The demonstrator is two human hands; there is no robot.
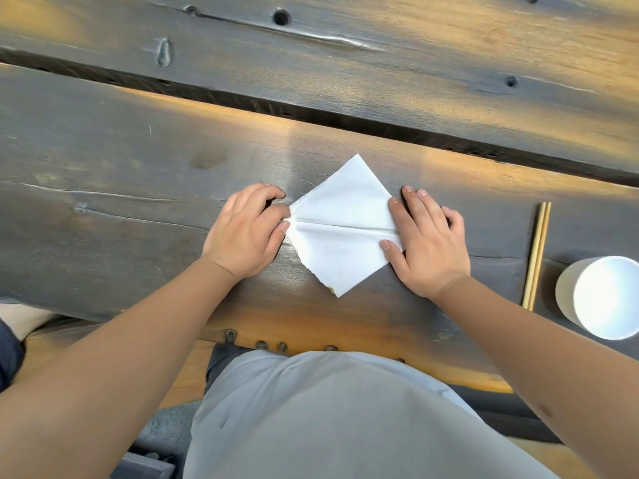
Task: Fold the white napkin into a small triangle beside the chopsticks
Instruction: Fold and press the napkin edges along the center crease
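the white napkin [342, 216] looks light, limp and creasable; left hand [247, 229] fingers pinch its left corner, right hand [428, 242] fingers press flat on its right corner.

The right hand [427, 243] covers the napkin's [340, 223] right corner, seemingly pressing.

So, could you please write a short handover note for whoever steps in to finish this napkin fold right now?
Left hand: pinching the left corner of the white cloth napkin.
Right hand: fingers flat on the napkin's right corner, pressing it down.
Napkin: lies as a diamond on the dark wooden table, one crease running corner to corner between the hands.
Pair of wooden chopsticks: to the right, apart from the napkin; white paper cup beyond them.
Done: centre crease only.
Left: fold into a small triangle and set it beside the chopsticks.
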